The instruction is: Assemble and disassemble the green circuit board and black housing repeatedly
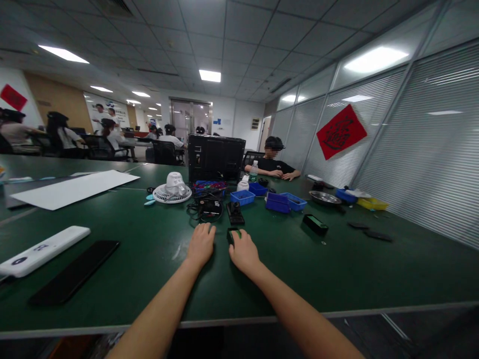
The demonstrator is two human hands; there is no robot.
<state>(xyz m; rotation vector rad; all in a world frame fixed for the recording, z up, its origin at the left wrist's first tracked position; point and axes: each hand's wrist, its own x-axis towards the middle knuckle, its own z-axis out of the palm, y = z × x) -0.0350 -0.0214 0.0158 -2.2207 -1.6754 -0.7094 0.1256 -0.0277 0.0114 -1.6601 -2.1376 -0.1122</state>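
Note:
My left hand (201, 244) rests palm down on the green tabletop, its fingers stretched forward and slightly bent, with nothing visible in it. Just beside it, my right hand (245, 252) has its fingers over a small black and green block (230, 236), most of which the hand covers. A black stand-like part (235, 213) lies just beyond the right hand. Past the left hand sits a black device with cables (210, 208). Farther right, apart from both hands, lies a black box with a green top (315, 224).
Blue trays (242, 198), a white fan (172, 192) and a black monitor-like panel (216, 157) stand farther back. A power strip (45, 250) and a dark flat slab (75, 271) lie left. A metal bowl (325, 198) is at right. A person (275, 164) sits across the table.

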